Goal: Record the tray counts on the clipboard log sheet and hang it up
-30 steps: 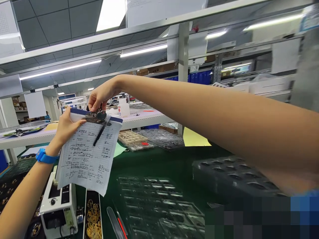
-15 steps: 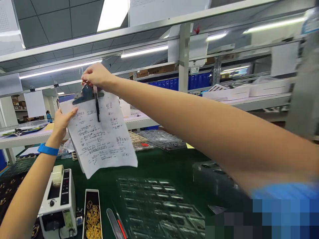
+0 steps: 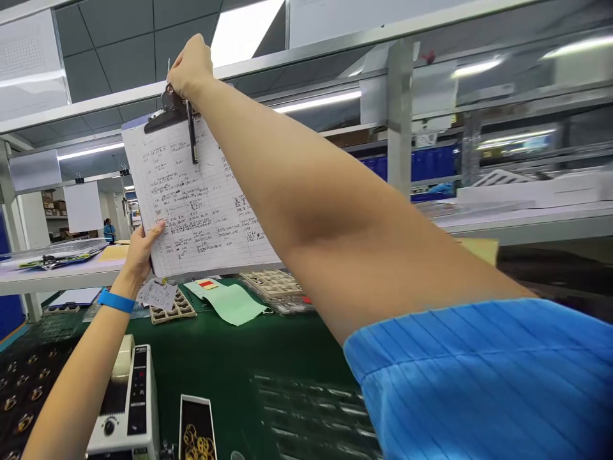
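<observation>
Raised in front of the shelf frame is a clipboard (image 3: 196, 204) with handwritten sheets under its dark metal clip. My right hand (image 3: 192, 69) is closed at the top, around the clip's upper end. A black pen (image 3: 192, 134) hangs down over the paper just below that hand. My left hand (image 3: 141, 249), with a blue band at the wrist, grips the lower left edge, its thumb lying on the front of the sheet. My right forearm and blue sleeve cover the clipboard's right side.
Below stand a white tape dispenser (image 3: 129, 402) and a narrow white box (image 3: 198, 428) of gold-coloured rings. A dark tray (image 3: 29, 390) of ring-like pieces lies left. Green paper (image 3: 234, 303) and beige trays are behind. Clear plastic trays (image 3: 316, 415) lie on the green mat. A metal beam (image 3: 306, 54) crosses overhead.
My right hand has risen with the clipboard's top. My left hand has slid down its left edge. The camera view has shifted, and my right arm now covers more of it.
</observation>
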Tool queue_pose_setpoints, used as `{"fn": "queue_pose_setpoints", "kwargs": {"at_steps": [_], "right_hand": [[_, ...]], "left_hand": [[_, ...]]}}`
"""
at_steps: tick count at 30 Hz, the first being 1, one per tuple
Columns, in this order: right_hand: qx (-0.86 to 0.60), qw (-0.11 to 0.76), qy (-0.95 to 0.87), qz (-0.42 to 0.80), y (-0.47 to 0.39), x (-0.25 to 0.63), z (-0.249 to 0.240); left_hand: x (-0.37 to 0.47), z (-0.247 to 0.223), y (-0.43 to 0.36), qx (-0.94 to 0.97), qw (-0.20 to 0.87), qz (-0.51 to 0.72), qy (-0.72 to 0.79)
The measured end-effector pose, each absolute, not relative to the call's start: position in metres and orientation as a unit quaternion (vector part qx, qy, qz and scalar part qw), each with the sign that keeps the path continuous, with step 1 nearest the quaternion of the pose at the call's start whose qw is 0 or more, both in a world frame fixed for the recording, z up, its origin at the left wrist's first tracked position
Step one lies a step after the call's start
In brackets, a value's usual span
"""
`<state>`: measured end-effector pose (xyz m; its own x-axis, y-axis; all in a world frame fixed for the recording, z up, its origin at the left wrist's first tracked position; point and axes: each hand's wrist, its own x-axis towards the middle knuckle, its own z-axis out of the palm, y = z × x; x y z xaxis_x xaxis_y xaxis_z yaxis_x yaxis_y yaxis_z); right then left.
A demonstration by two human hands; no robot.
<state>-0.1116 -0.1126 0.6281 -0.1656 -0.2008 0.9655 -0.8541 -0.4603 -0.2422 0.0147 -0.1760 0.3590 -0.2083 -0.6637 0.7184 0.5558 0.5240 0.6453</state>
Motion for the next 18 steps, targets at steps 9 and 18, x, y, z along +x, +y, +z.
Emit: {"fn": "queue_pose_setpoints", "kwargs": {"at_steps": [9, 18], "right_hand": [[0.54, 0.295, -0.451, 0.647, -0.124, -0.109, 0.652], [0.561, 0.31, -0.491, 0.59, -0.111, -0.103, 0.648]], "left_hand": [[0.016, 0.385, -0.187, 0.019, 0.628, -0.469, -0.621], [0.011, 0.373, -0.181, 0.029, 0.621, -0.465, -0.63]]}}
